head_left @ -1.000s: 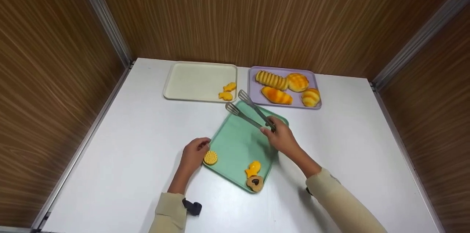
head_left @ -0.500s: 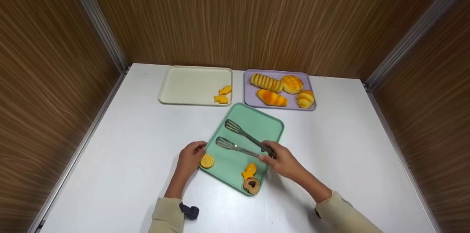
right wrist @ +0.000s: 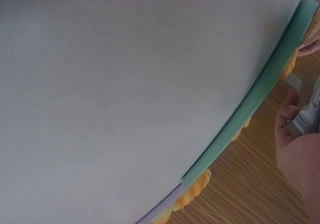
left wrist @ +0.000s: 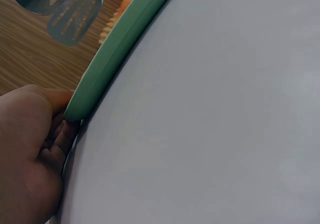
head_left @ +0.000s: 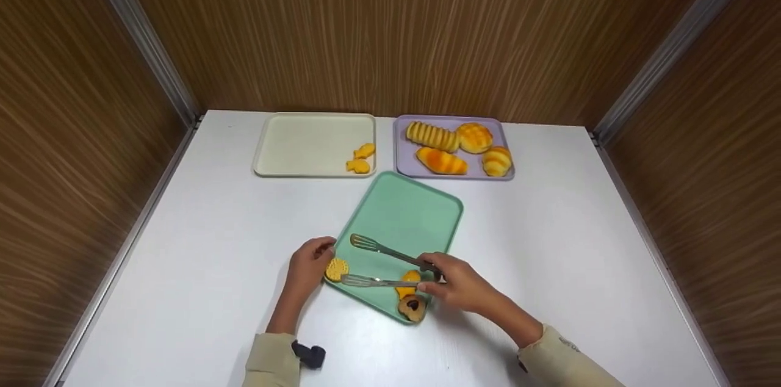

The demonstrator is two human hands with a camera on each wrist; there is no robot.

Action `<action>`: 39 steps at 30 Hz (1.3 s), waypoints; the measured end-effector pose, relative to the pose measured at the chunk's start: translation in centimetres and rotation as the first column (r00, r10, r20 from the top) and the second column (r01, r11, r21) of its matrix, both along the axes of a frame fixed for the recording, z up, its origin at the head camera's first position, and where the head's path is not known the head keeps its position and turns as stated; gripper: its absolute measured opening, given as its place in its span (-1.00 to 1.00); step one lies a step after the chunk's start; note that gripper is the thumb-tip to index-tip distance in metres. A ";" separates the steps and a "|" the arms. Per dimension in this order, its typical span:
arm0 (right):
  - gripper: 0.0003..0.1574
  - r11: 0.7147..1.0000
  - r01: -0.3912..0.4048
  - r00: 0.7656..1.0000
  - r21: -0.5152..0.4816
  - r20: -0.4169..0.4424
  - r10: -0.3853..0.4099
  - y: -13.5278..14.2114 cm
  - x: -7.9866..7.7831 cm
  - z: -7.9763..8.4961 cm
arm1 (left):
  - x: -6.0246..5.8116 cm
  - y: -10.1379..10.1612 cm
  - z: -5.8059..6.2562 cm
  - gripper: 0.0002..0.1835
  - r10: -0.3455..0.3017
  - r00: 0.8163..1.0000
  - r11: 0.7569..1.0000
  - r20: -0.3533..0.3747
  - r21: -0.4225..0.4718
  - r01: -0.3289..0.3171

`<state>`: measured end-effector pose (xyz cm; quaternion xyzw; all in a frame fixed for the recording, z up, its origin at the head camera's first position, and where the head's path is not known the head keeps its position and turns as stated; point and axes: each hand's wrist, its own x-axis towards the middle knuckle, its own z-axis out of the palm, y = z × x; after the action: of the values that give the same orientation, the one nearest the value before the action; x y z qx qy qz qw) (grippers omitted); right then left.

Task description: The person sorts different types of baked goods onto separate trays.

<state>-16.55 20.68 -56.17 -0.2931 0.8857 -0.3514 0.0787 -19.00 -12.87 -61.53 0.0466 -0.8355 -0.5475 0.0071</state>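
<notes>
My left hand (head_left: 310, 266) pinches the left rim of the green tray (head_left: 415, 207), with fingers reaching under the edge in the left wrist view. In my right hand (head_left: 464, 284) are metal slotted tongs (head_left: 393, 253), their arms spread apart and nothing between them. One slotted tip overlaps the edge of a round yellow biscuit (head_left: 337, 268) in the tray's near left corner. The nearer tong arm crosses over a yellow fish-shaped biscuit (head_left: 405, 292). Beside that fish lies a brown biscuit (head_left: 404, 309) with a dark heart in its middle.
A cream tray (head_left: 305, 144) at the back left carries two fish-shaped biscuits (head_left: 359, 166). Right of it, a purple tray (head_left: 405, 162) holds several breads, including a round bun (head_left: 474, 138). Wood-grain panels (head_left: 390, 27) enclose the white table (head_left: 201, 216) at the back and sides.
My right hand has brought the tongs down and toward me, from over the tray's far end to the round biscuit. My left hand stays at the rim. The whole head view shifts slightly.
</notes>
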 end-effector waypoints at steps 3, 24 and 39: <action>-0.47 1.000 -0.004 1.000 0.029 -0.018 0.004 -0.1 0.1 -0.1 | 0.2 -0.1 -0.1 -0.72 -0.001 1.000 1.000 -0.018 -0.002 0.001; -0.54 0.981 -0.055 0.950 0.187 -0.293 0.109 -2.2 -1.2 0.7 | 0.1 -0.9 0.1 -0.74 0.014 0.999 1.000 -0.039 0.016 -0.013; -0.59 0.971 -0.054 0.896 0.232 -0.418 0.150 -2.7 -1.1 -0.6 | -0.1 -0.4 0.0 -0.74 -0.034 0.998 0.999 -0.048 0.004 0.034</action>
<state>-17.62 18.02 -56.81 -0.4000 0.8968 -0.1756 -0.0705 -19.06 -13.28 -61.51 0.0194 -0.8345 -0.5503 0.0178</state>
